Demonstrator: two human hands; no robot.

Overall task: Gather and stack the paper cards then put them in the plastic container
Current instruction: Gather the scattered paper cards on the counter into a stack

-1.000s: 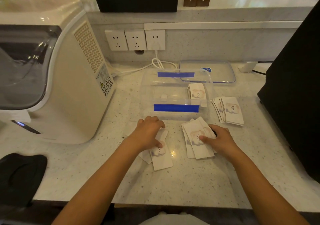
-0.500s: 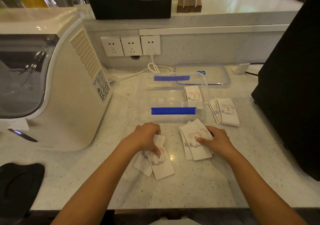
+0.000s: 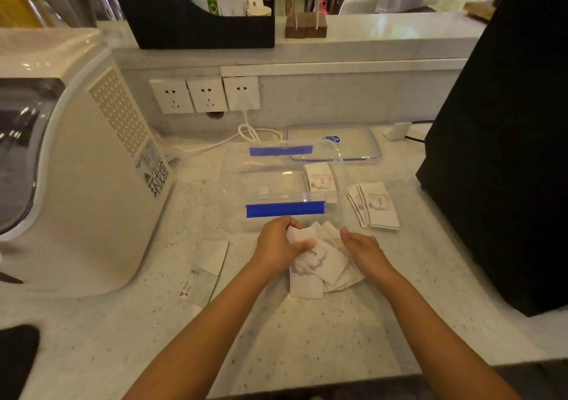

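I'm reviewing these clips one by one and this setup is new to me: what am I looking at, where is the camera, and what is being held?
There is no robot here. A camera worn on a person's head looks down at their bare hands over a counter. The left hand grips paper cards, gathering a loose pile; the right hand is open against the pile's edge. Behind stands a clear container with a few cards already inside, its lid lying behind it. Another small stack waits to the right, and one card lies to the left.
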